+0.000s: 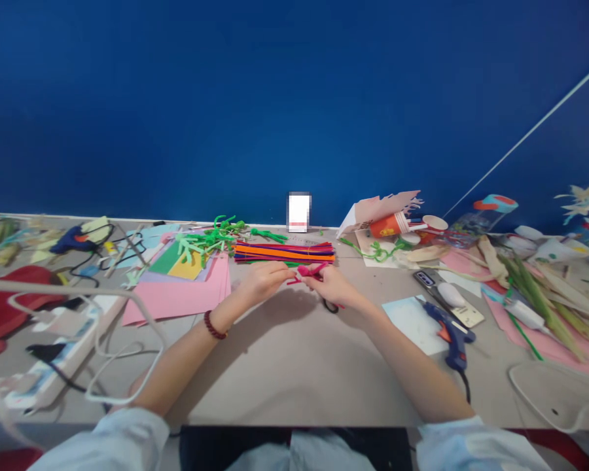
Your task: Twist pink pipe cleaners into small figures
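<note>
A bent magenta pipe cleaner piece point(304, 270) is between my two hands over the middle of the desk. My right hand point(331, 284) pinches it, with short ends sticking out past the fingers. The fingertips of my left hand point(265, 281) are closed at its left end, beside a short red tip. Under my right hand a black loop, like a scissors handle point(330, 305), shows in part; the rest is hidden. Just beyond both hands lies a bundle of coloured pipe cleaners point(285, 252), mostly orange, purple and red.
Green twisted pipe cleaners point(220, 232) and pink paper sheets point(181, 294) lie to the left, near a power strip point(73, 347) with loose cables. On the right are a blue glue gun point(451, 333), a phone point(425, 279), paper cups point(387, 226) and dried husks point(535, 294). A lit screen point(299, 210) stands at the wall.
</note>
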